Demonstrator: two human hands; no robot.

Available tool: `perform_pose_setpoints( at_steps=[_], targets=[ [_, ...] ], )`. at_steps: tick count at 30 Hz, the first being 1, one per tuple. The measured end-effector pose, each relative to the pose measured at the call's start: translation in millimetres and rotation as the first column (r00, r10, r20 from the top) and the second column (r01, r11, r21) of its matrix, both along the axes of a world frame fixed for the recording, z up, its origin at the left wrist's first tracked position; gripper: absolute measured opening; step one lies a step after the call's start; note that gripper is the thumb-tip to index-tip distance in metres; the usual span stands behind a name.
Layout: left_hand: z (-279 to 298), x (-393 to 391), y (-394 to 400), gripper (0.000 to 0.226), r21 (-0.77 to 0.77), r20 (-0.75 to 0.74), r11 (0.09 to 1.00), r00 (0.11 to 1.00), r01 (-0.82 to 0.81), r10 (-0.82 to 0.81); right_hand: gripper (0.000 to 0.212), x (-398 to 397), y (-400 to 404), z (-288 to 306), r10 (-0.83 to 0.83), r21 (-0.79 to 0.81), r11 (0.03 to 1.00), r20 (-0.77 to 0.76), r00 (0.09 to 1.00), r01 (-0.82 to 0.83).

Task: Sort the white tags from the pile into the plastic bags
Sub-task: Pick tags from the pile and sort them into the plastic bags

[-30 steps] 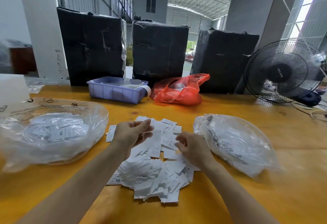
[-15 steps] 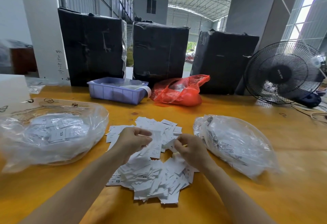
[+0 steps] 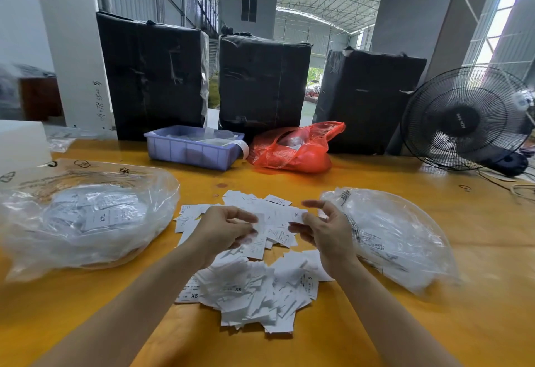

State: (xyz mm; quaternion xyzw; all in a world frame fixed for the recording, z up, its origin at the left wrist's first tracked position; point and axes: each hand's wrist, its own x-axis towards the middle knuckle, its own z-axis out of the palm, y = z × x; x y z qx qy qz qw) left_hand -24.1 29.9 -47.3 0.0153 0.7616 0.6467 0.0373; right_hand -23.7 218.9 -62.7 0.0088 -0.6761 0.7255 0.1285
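The pile of white tags lies at table centre, between the two hands and toward 6 o'clock of them. It is large and unsorted; sizes XS, S and XL can be read on a few tags. The left bag, at 9 o'clock of the pile, holds a fair heap, one tag reading XXL. The right bag, at 3 o'clock, holds some tags too. Judgement: sorting is under way, with much left.

The left hand hovers over the pile, fingers curled; motion blur hides whether it pinches a tag. The right hand pinches a tag marked XL, its other fingers loosely spread.

Most print is unreadable. Bag contents are hazed by plastic. The left bag's edge is cut off.
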Motion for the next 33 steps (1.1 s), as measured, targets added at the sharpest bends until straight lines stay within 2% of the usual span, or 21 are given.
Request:
perform_pose_setpoints(
  at_steps=[3, 5, 6, 8, 10, 11, 14, 16, 17, 19, 20, 24, 26, 30, 33],
  targets=[
    [3, 3, 3, 0.028, -0.138, -0.028, 0.985, 0.994, 0.105, -0.110, 0.025, 3, 0, 1, -0.021, 0.165, 0.986, -0.091, 0.996, 0.036],
    [7, 7, 4, 0.028, -0.242, -0.033, 0.953, 0.980, 0.182, -0.195, 0.016, 5, -3, 3, 0.070, 0.324, 0.946, -0.134, 0.988, -0.023],
    [8, 7, 5, 0.031, -0.274, -0.045, 0.938, 0.972, 0.211, -0.232, 0.008, 7, -5, 5, 0.172, 0.374, 0.920, -0.112, 0.979, -0.119],
    [10, 8, 5, 0.039, -0.295, -0.073, 0.929, 0.964, 0.222, -0.254, 0.024, 11, -9, 5, 0.352, 0.419, 0.850, -0.001, 0.936, -0.320],
    [13, 9, 3, 0.045, -0.321, -0.082, 0.925, 0.967, 0.205, -0.242, 0.033, 11, -13, 3, 0.396, 0.471, 0.800, 0.051, 0.917, -0.372],
    [13, 9, 2, 0.047, -0.339, -0.080, 0.922, 0.970, 0.189, -0.228, 0.027, 11, -14, 1, 0.384, 0.484, 0.803, 0.027, 0.923, -0.348],
    [12, 6, -1, 0.044, -0.297, -0.074, 0.949, 0.988, 0.108, -0.136, 0.011, 8, -16, -2, 0.295, 0.332, 0.906, -0.045, 0.955, -0.264],
    [11, 4, -3, 0.026, -0.155, -0.051, 0.986, 0.996, 0.064, -0.072, 0.010, 6, -15, -2, 0.274, 0.215, 0.941, -0.036, 0.961, -0.261],
    [10, 3, -3, 0.017, -0.035, -0.024, 0.998, 0.999, 0.044, -0.045, 0.008, 6, -15, -2, 0.277, 0.190, 0.945, -0.032, 0.960, -0.267],
    [10, 1, -1, 0.005, 0.219, 0.044, 0.976, 0.999, -0.013, 0.004, 0.006, 6, -17, -3, 0.294, 0.173, 0.942, -0.016, 0.956, -0.287],
    [10, 1, 0, 0.003, 0.295, 0.065, 0.954, 0.998, -0.042, 0.024, 0.007, 7, -18, -2, 0.308, 0.160, 0.940, -0.007, 0.951, -0.303],
    [14, -1, 2, 0.006, 0.474, 0.067, 0.874, 0.994, -0.111, 0.090, 0.018, 8, -18, 3, 0.339, -0.042, 0.940, 0.004, 0.941, -0.338],
    [15, -1, -1, 0.006, 0.474, 0.042, 0.870, 0.990, -0.139, 0.136, 0.010, 8, -13, 7, 0.320, -0.105, 0.942, -0.015, 0.947, -0.320],
    [10, -3, -8, 0.010, 0.301, -0.008, 0.935, 0.980, -0.190, 0.201, 0.040, 6, -7, 9, 0.244, -0.103, 0.965, 0.014, 0.970, -0.241],
    [7, -3, -7, 0.012, 0.225, -0.023, 0.959, 0.983, -0.173, 0.183, 0.039, 6, -5, 11, 0.236, -0.076, 0.969, 0.025, 0.971, -0.234]
  ],
)
